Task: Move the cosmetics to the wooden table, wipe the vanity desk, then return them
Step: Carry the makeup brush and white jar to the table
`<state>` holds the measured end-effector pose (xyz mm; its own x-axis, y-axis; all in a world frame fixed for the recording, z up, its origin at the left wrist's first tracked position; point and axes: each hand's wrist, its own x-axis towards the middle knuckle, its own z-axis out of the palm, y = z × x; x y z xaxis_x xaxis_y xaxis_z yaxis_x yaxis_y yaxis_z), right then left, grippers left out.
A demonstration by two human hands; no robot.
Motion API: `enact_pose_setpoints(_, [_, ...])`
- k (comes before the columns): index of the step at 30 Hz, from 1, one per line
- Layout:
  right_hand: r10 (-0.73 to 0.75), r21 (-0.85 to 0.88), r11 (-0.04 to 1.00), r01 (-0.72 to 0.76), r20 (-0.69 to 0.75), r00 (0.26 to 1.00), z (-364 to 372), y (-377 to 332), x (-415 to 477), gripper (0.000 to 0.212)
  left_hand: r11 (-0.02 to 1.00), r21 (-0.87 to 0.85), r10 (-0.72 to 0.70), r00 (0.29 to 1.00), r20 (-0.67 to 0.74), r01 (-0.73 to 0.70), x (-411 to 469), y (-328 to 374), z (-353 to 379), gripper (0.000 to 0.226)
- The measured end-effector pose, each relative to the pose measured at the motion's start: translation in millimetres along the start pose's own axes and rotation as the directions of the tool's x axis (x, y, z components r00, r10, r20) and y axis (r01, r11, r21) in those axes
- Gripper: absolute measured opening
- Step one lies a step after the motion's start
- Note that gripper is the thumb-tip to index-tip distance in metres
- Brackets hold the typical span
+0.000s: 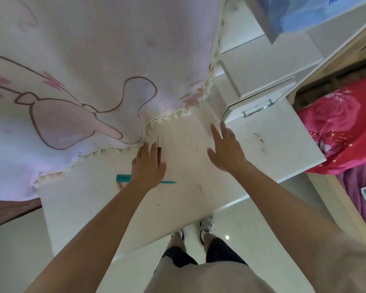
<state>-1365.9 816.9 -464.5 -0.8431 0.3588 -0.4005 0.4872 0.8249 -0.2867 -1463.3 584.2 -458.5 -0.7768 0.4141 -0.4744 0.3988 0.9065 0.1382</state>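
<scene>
Nearby, the drawer [260,103] hides its contents; left hand [148,168] holds a slim tube [159,153]

Vanity desk [188,166] centre free; pink cloth [82,60] blocks rear left, drawer unit [258,100] rear right; teal comb [123,178] front left.

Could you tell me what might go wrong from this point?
The left hand seems to pinch the slim tube only lightly, so it could slip. The teal comb lies under that wrist and might be swept along. The right hand hovers near the jutting drawer and could bump it.
</scene>
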Motion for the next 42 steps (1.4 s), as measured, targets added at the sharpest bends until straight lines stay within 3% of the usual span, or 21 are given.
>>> enact_pose_setpoints(5, [0.000,-0.038,0.999,0.000,-0.003,1.000,21.7,1.7,-0.1,0.080,0.995,0.098,0.019,1.000,-0.024,-0.017,10.6,7.1,30.0,0.059])
enact_pose_setpoints(13, [-0.096,0.109,0.988,0.112,-0.141,0.985,33.1,-13.7,-24.8,0.041,0.988,0.076,0.135,0.991,-0.007,-0.134,12.2,7.7,41.1,0.070])
enact_pose_setpoints(24, [-0.021,0.226,0.974,0.020,0.000,1.000,10.3,-22.8,-15.4,0.035,0.996,-0.079,0.041,0.999,-0.024,-0.042,8.8,13.5,18.7,0.078])
enact_pose_setpoints(30, [-0.143,0.230,0.958,0.168,-0.123,0.982,-30.7,-47.1,-34.8,0.036,0.999,-0.049,-0.015,0.988,-0.153,0.008,-34.3,1.1,-27.7,0.065])
enact_pose_setpoints(33, [-0.268,0.220,0.927,0.304,-0.181,0.946,-41.9,-74.4,-32.8,0.035,0.999,-0.024,-0.029,0.945,-0.325,0.022,-62.7,-19.3,-44.6,0.055])
enact_pose_setpoints(36, [-0.383,0.261,0.867,0.424,-0.195,0.903,-32.3,-109.1,-29.8,0.037,0.994,-0.069,-0.105,0.851,-0.515,0.081,-100.0,-46.3,-46.7,0.039])
enact_pose_setpoints(42, [-0.599,0.297,0.717,0.631,-0.202,0.775,-7.9,-176.7,-57.7,0.037,0.933,-0.147,-0.339,0.667,-0.663,0.328,-192.3,-99.7,-34.2,0.017])
